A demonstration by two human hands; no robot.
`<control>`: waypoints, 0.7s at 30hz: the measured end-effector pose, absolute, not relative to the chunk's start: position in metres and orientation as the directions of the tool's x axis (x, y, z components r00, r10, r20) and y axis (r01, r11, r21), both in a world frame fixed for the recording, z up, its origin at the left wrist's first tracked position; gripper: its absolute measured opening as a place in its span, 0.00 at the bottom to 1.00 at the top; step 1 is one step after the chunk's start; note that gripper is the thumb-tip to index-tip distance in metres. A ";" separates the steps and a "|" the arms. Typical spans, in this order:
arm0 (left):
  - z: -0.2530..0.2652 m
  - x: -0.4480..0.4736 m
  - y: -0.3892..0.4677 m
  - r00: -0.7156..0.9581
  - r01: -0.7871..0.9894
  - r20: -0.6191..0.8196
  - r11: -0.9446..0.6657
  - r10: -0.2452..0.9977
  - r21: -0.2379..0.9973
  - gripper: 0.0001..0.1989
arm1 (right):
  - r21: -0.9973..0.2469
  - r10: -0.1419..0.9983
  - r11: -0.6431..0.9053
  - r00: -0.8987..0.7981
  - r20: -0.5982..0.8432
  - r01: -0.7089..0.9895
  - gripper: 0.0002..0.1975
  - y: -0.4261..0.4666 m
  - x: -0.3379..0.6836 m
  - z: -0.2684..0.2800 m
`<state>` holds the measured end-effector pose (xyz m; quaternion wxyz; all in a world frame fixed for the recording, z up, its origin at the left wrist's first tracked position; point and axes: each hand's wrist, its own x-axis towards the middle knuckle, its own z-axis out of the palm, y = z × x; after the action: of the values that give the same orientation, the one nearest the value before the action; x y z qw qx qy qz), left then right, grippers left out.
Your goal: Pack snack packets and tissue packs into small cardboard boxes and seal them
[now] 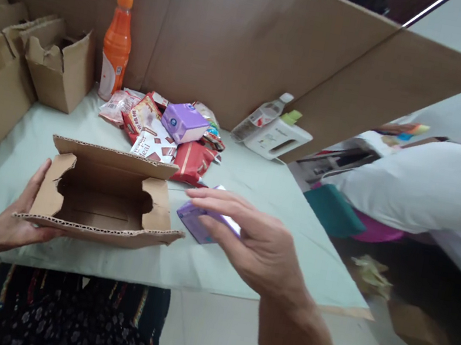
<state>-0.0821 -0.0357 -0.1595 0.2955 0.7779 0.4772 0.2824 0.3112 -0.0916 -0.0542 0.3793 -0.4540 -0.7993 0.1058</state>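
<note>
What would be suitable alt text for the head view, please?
A person's left hand holds an open cardboard box at a pale green table, while the right hand is over a purple packet beside it. Behind are colourful packets and an orange bottle.

A brown corrugated cardboard box I grip at its left end, upright, top open towards me, flaps spread, a purple-and-white pack I partly cover, slanted, just beside its right end.
</note>
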 end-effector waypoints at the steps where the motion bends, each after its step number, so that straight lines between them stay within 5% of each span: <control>1: -0.159 -0.081 -0.034 0.400 0.556 0.127 -0.350 0.908 0.754 0.67 | -0.512 0.779 0.624 -0.420 0.466 0.590 0.11 -0.084 0.298 -0.041; 5: -0.156 -0.077 -0.027 0.444 0.506 0.085 -0.328 0.892 0.798 0.70 | -0.460 0.611 0.731 -0.783 0.114 0.504 0.14 -0.043 0.248 -0.014; 8: -0.150 -0.075 -0.028 0.476 0.447 0.086 -0.325 0.875 0.833 0.68 | -0.345 0.518 0.763 -0.836 -0.181 0.547 0.11 -0.025 0.230 -0.012; 10: -0.146 -0.074 -0.030 0.495 0.402 0.102 -0.332 0.863 0.853 0.64 | -0.245 0.525 0.779 -0.814 -0.249 0.578 0.06 -0.026 0.234 -0.013; 14: -0.150 -0.072 -0.030 0.506 0.363 0.143 -0.361 0.850 0.859 0.62 | -0.159 0.649 0.740 -0.756 -0.087 0.654 0.07 -0.045 0.274 -0.015; 21: -0.152 -0.084 -0.024 0.543 0.414 0.242 -0.507 0.804 0.756 0.60 | -0.350 0.793 0.608 -0.566 0.225 0.713 0.11 -0.089 0.325 -0.051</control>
<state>-0.0841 -0.0235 -0.1525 0.3272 0.8151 0.3737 0.2981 0.3248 -0.0887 -0.0512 0.1823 -0.4290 -0.8778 0.1104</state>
